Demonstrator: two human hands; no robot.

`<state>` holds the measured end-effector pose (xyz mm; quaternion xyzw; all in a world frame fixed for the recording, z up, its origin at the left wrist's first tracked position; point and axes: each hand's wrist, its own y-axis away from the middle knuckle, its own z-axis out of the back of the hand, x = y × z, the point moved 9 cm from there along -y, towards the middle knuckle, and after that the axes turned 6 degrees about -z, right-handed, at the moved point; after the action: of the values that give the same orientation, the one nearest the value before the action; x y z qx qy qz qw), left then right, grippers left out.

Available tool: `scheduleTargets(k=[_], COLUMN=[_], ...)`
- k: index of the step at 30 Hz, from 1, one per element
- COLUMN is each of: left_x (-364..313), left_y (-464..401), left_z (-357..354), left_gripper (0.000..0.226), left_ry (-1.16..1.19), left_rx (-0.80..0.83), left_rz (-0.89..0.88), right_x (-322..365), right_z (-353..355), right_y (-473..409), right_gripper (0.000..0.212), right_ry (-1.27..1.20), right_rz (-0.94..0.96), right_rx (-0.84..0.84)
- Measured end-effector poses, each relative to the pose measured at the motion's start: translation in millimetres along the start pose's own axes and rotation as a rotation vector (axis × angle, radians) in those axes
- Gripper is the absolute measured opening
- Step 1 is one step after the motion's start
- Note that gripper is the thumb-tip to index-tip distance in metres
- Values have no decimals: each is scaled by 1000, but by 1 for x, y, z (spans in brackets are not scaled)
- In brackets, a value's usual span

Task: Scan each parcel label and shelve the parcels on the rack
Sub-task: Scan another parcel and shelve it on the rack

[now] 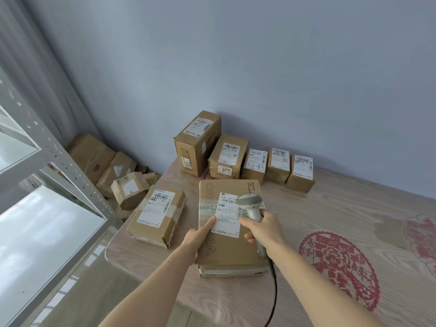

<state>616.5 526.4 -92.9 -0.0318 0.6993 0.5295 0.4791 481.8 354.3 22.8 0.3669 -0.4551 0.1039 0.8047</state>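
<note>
While the right hand (262, 230) grips the scanner (251, 206) over the label (227, 214) of the flat parcel (230, 232) at centre frame, the left hand (200, 234) lies flat, steadying it. Six more parcels wait behind; the rack (59, 161) at left looks empty, though only partly visible.

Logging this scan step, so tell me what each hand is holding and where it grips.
The right hand grips the barcode scanner by its handle. The left hand holds nothing; its fingers press flat on the large parcel, beside the label.
</note>
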Motion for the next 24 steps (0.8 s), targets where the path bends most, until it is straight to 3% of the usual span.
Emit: scheduleTargets(k=[3,9,18,24], left_x=[-3,3,-3,-24], left_y=[1,-8,-4,10], left_z=[-4,1,0,-7], left_gripper=[75,84,50,57], left_ry=[6,-6,-15,9], left_rx=[19,-56,-95,-124], left_rz=[-18,-76,-233,-337], right_x=[0,1,4,6], right_z=[1,0,6,-1], right_y=[0,1,13,29], right_gripper=[26,27,19,22], right_ry=[-11,-10,-47,-149], right_rz=[-7,-3,64,108], right_rx=[-10,-21,-79,-82])
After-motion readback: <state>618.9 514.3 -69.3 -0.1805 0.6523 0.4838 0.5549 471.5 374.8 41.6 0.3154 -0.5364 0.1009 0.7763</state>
